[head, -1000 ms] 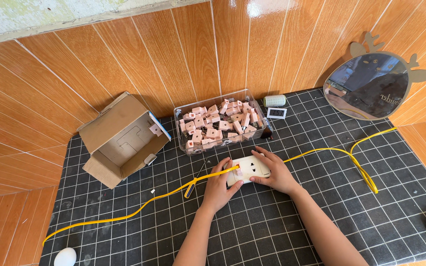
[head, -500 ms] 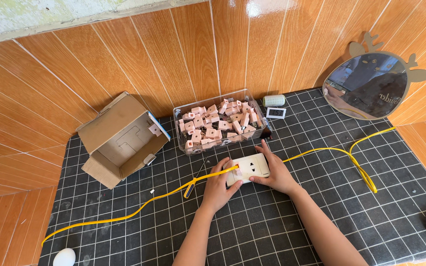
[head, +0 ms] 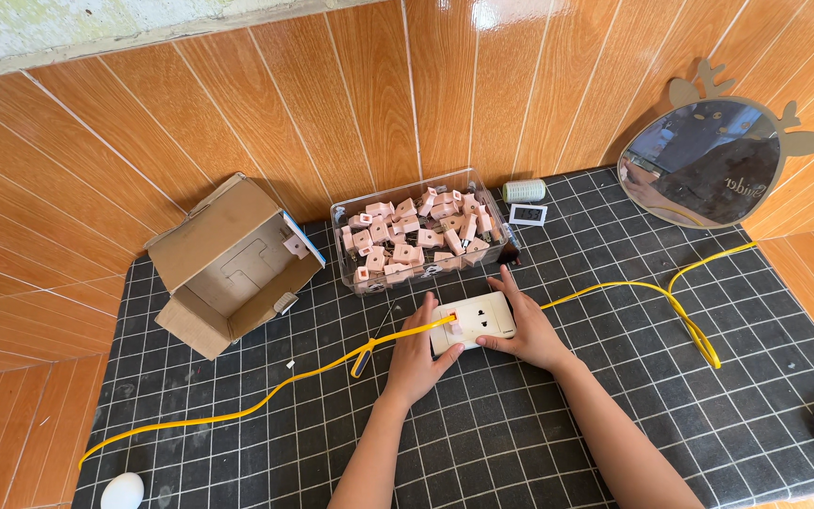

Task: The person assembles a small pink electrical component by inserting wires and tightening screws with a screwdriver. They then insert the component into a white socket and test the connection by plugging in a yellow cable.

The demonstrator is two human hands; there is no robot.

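A black mat (head: 482, 443) with a white grid covers the work surface, set against orange tiled walls. At the back left lies an open cardboard box (head: 228, 264), tipped on its side. Beside it stands a clear plastic tray (head: 423, 234) full of small pink parts. At the back right a mirror (head: 708, 162) with antler-shaped ears leans on the wall. A long yellow cable (head: 256, 401) runs across the mat from the lower left to a loop at the right.

Both forearms reach up from the bottom edge, meeting near the mat's centre just in front of the tray. The left hand (head: 416, 356) grips the left end of a white socket plate (head: 474, 320), thumb and fingers curled around it where the yellow cable meets it. The right hand (head: 531, 330) rests on the plate's right end, fingers spread and fairly flat, steadying it on the mat.

Behind the tray sit a small pale spool (head: 524, 190) and a little white frame (head: 528, 215). A white egg-shaped object (head: 122, 491) lies at the lower left edge.
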